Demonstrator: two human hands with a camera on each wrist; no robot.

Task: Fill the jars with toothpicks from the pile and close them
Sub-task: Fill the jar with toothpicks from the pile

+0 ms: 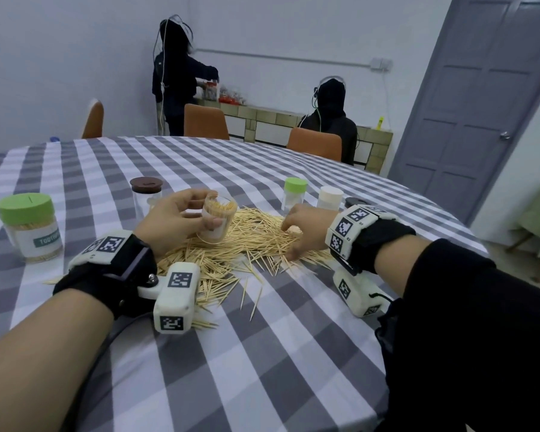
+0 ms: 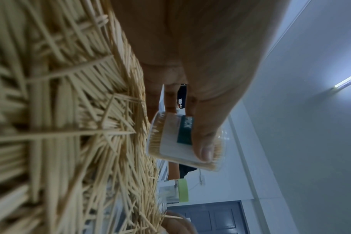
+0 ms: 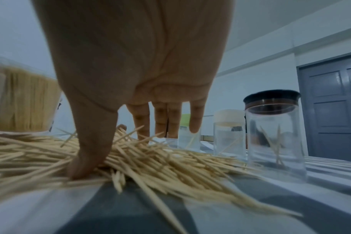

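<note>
A loose toothpick pile [image 1: 250, 241] lies mid-table on the checked cloth. My left hand [image 1: 200, 210] grips an open clear jar [image 1: 217, 219] packed with toothpicks and holds it tilted just above the pile; in the left wrist view the thumb [image 2: 204, 142] lies across the jar [image 2: 170, 142]. My right hand [image 1: 293, 235] rests on the pile's right side. In the right wrist view its thumb [image 3: 86, 166] presses into the toothpicks [image 3: 150, 161] and its straight, spread fingers [image 3: 142, 123] touch them further back.
A full green-lidded jar [image 1: 28, 226] stands at the left and a brown-lidded jar [image 1: 146, 194] behind my left hand. Green-lidded [image 1: 294, 194], white-lidded [image 1: 329, 198] and dark-lidded [image 3: 275, 139] jars stand behind the pile. Two people, orange chairs [image 1: 205, 121] and a grey door [image 1: 480, 98] lie beyond the table.
</note>
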